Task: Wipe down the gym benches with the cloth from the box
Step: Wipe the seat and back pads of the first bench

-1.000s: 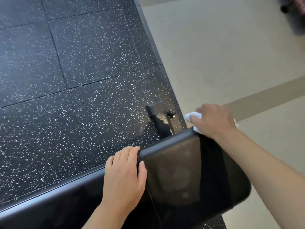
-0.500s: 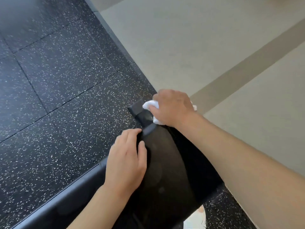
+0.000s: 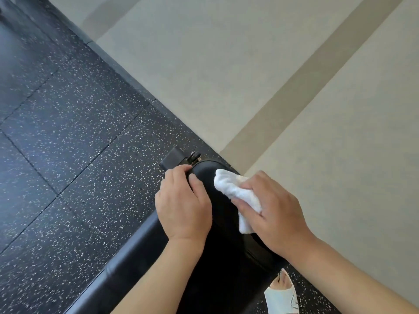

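Note:
A black padded gym bench [image 3: 205, 175] runs from the bottom of the view up to its rounded far end at the centre. My left hand [image 3: 183, 205] grips the pad's left edge near that end, fingers curled over the side and thumb on top. My right hand [image 3: 272, 214] holds a crumpled white cloth [image 3: 235, 191] and presses it onto the top of the pad, just right of my left hand. Part of the cloth sticks out past my fingers toward the end of the pad.
The bench's black metal foot [image 3: 173, 160] with a bolt [image 3: 195, 157] pokes out beyond the pad. Black speckled rubber flooring [image 3: 68, 143] lies to the left, beige floor [image 3: 294, 87] to the right. A white shoe [image 3: 283, 293] shows at the bottom right.
My right hand has brought the cloth from behind the pad's far edge onto its top surface. The view has swung so the bench now points up and away. My left hand keeps its grip.

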